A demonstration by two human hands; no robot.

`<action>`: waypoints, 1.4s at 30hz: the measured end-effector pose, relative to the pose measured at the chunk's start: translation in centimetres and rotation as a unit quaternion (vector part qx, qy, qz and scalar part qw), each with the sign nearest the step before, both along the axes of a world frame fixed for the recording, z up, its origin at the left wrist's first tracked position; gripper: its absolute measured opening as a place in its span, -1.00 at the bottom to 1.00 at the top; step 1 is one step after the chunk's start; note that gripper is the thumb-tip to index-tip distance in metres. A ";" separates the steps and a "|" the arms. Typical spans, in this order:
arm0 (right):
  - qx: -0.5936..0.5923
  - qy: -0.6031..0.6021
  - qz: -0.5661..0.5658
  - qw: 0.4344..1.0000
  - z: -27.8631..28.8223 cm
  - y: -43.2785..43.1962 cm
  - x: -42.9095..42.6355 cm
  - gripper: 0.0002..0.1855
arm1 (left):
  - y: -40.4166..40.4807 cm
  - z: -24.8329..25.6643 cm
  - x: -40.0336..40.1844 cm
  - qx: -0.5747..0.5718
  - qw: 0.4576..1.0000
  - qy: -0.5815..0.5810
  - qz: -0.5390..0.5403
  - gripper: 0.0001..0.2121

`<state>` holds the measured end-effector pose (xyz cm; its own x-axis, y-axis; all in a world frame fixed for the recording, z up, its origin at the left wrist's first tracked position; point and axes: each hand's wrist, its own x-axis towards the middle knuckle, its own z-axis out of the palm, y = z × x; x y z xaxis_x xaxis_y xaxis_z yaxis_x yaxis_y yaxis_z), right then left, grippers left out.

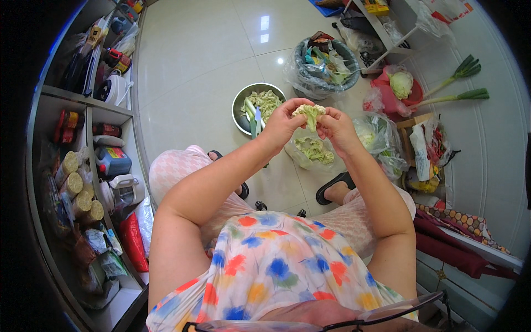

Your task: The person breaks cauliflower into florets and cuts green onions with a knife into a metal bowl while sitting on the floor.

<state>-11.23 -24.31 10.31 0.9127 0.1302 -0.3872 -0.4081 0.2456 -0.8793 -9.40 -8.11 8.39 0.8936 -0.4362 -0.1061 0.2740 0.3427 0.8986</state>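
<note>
A cauliflower floret [310, 113] is held up in front of me between both hands. My left hand [289, 118] grips its left side with thumb and fingers. On the other side, my right hand [335, 124] pinches the crown's edge and stem. Beneath the hands, more cauliflower pieces [314, 150] lie in a clear plastic bag [298, 159] on the floor. To the left stands a steel bowl [235, 108] with pale green vegetable pieces [267, 103], a leek or scallion stalk [250, 111] and a knife [258, 116] in it.
A lined trash bin [352, 76] full of scraps stands beyond my hands. At right are plastic bags of vegetables [383, 137], a red basin [418, 93] with a cabbage [401, 83], and leeks [450, 96]. Open shelves [89, 101] with bottles and jars line the left side.
</note>
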 end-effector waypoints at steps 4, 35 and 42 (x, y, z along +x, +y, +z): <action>0.020 0.016 0.014 1.000 0.1 -0.2 0.1 -0.92 | 0.1 0.1 0.1 -0.006 1.000 -0.001 -0.007 -0.73; 0.030 0.026 0.045 0.998 1.1 -0.9 -0.3 -0.78 | 0.6 0.5 0.7 -0.043 0.997 0.049 -0.041 -0.69; -0.133 -0.044 0.058 0.988 1.0 -0.5 -0.5 -0.82 | 0.3 0.3 0.6 0.029 0.998 -0.024 -0.047 -0.67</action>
